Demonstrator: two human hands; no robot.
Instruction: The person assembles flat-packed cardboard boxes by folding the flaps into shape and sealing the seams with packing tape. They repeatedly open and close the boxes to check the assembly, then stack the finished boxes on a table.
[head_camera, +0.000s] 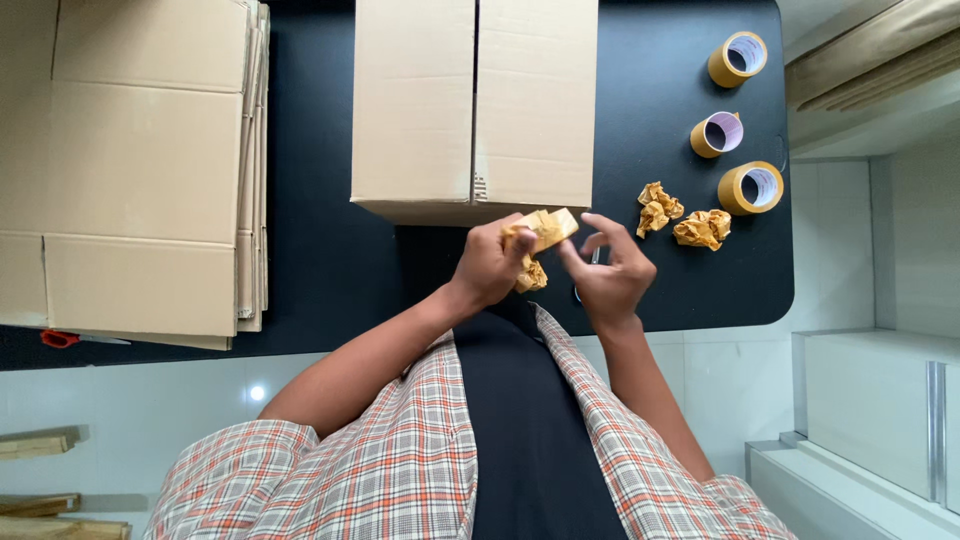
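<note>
- Tape wad (540, 240), brown and crumpled, sits in the left hand (490, 265) above the desk (330, 270), just in front of the near edge of the box.
- Left hand's grip is closed around the wad, with a flat strip sticking out past the fingertips toward the right hand and a crumpled end hanging below the palm.
- Right hand (612, 275) is close beside the wad with fingers spread and thumb lifted; its grip is open and holds nothing, and I cannot tell whether a fingertip touches the strip.
- Box (475, 105), plain cardboard, stands on the desk beyond both hands; its 2 top flaps are folded shut and meet at a centre seam, so its contents are hidden.
- Flat cartons (140, 170) lie stacked on the left part of the desk, well apart from the hands.
- 2 more crumpled tape scraps (680, 220) lie on the desk to the right of the box, near each other.
- 3 tape rolls (738, 125) lie in a loose column beyond the scraps, near the desk's right edge.
- Red-handled tool (60, 338) lies at the desk's near left edge, partly under the cartons.
</note>
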